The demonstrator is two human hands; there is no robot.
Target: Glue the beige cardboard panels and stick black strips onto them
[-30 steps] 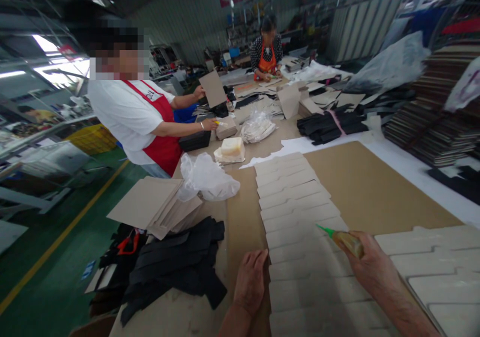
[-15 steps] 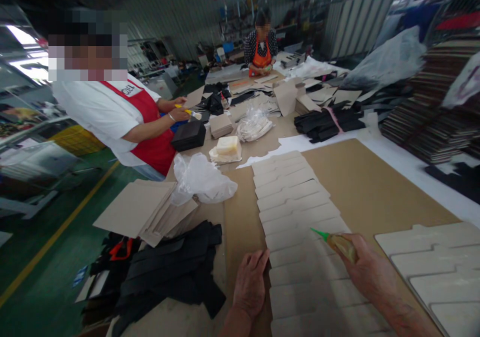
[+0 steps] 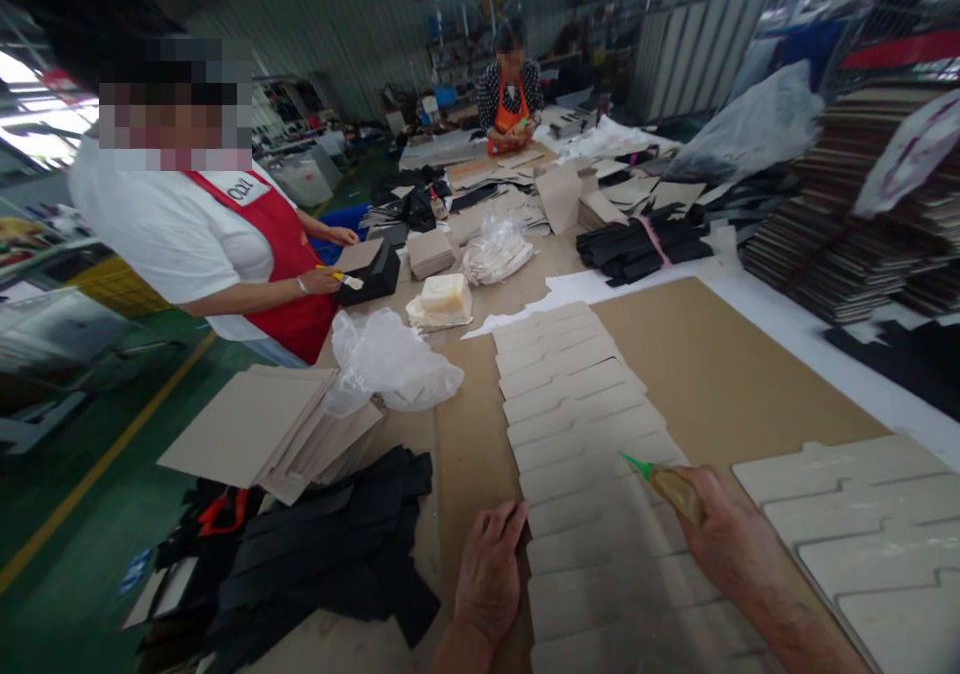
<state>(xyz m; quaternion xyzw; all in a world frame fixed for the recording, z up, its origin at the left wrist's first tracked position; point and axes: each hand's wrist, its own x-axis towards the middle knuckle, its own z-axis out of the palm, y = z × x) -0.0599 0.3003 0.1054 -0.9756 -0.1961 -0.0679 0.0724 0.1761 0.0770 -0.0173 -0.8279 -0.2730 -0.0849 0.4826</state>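
My right hand [image 3: 724,529] is wrapped round a squeeze bottle [image 3: 679,492] with a brownish body and a thin green nozzle. The nozzle points up and left over a row of overlapping grey cardboard pieces [image 3: 577,434]. What the bottle contains cannot be made out for certain. At the row's left edge, my left hand [image 3: 489,569] lies on the brown board [image 3: 469,424], its fingers close together and stretched toward the pieces, gripping nothing. A second row of grey cardboard pieces [image 3: 862,514] lies to the right of my right hand.
Black strips [image 3: 322,544] and stacked cardboard sheets [image 3: 247,424] lie to the left. A clear plastic bag [image 3: 394,364] and a pale yellow block [image 3: 442,294] sit beyond. Across the table's left side, a person in a red apron [image 3: 281,284] holds a brush [image 3: 345,277] by a black box [image 3: 375,279].
The view has shifted slightly, moving the table things left. The person in the red apron has lowered a cardboard sheet onto the black box and brought the brush down. My grip is unchanged.
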